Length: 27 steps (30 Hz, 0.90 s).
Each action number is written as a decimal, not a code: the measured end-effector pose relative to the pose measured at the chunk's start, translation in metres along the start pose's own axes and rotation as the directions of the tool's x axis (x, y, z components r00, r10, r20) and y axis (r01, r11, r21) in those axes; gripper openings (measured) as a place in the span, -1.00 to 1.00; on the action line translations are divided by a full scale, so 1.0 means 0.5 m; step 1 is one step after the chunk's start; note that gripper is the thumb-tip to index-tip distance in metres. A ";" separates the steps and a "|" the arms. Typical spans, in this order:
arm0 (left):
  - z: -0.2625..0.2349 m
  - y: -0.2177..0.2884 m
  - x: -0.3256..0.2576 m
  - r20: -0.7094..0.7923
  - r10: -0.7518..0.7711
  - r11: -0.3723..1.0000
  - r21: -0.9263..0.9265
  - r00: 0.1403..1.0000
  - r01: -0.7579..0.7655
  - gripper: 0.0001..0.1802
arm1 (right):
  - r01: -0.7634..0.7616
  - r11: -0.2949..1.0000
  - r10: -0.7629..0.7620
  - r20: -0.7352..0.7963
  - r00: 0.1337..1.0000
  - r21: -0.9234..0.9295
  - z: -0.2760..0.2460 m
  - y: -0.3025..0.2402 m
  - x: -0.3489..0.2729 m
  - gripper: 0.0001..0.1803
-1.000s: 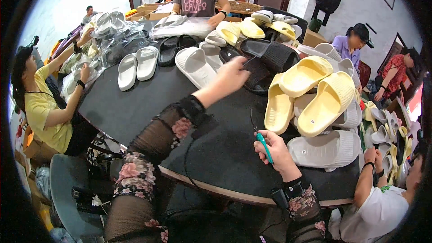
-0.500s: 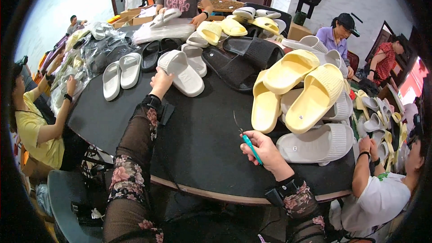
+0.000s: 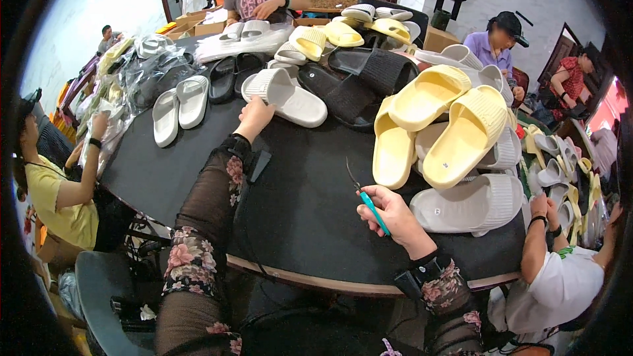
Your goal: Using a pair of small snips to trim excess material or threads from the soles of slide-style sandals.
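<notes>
My left hand [image 3: 256,118] is closed on the near edge of a light grey slide sandal [image 3: 300,104], which lies tilted on the black table with its toe pointing right. Another grey slide is partly hidden behind it. In my right hand [image 3: 392,219] is a small hand tool [image 3: 371,209] with a teal handle and a thin, curved dark tip pointing up and away. Just right of that hand lies a grey slide [image 3: 465,204] on its sole. Yellow slides [image 3: 467,142] are piled above it.
Black slides [image 3: 359,86] lie at the far middle, a grey pair [image 3: 178,112] at the left. Plastic-wrapped slides [image 3: 155,82] heap at the far left. Several people work around the table [image 3: 303,224], one across from me. A grey chair [image 3: 109,290] stands lower left.
The grey slide in my left hand has turned so its toe points more to the right. The person across has set a grey slide down on the plastic stack.
</notes>
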<state>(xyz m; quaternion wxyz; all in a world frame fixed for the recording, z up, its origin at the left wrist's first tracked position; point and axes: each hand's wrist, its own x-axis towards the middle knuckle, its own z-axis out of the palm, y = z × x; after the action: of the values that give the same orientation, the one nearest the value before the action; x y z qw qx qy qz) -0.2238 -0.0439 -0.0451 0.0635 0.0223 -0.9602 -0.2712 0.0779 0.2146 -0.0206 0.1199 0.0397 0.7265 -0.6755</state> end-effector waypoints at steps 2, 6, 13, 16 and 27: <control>-0.003 -0.019 0.000 -0.015 0.066 0.998 -0.019 0.998 -0.066 -0.35 | -0.005 1.000 0.005 -0.003 1.000 -0.013 0.002 -0.002 -0.002 -0.53; -0.042 -0.064 -0.005 -0.087 0.199 0.980 0.006 0.976 -0.199 -0.52 | -0.001 1.000 0.001 -0.008 1.000 0.005 0.003 -0.005 -0.006 -0.52; -0.155 -0.223 -0.002 -0.326 0.150 0.921 0.390 0.933 -0.012 -0.54 | -0.013 0.999 0.013 -0.004 1.000 0.029 0.008 -0.015 -0.005 -0.51; -0.177 -0.280 -0.019 -0.300 0.028 0.893 0.436 0.954 0.111 -0.43 | -0.034 0.999 0.035 -0.012 0.999 0.033 0.006 -0.012 -0.002 -0.52; -0.201 -0.331 0.006 -0.271 -0.099 0.898 0.390 0.957 0.203 -0.30 | -0.077 0.997 0.077 -0.036 0.996 0.000 0.003 -0.008 0.000 -0.53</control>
<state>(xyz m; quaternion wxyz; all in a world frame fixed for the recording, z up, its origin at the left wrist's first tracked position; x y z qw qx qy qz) -0.2117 -0.2373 -0.0467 0.1540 0.1434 -0.9757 -0.0611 0.0770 0.2130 -0.0167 0.1328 0.0800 0.7271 -0.6688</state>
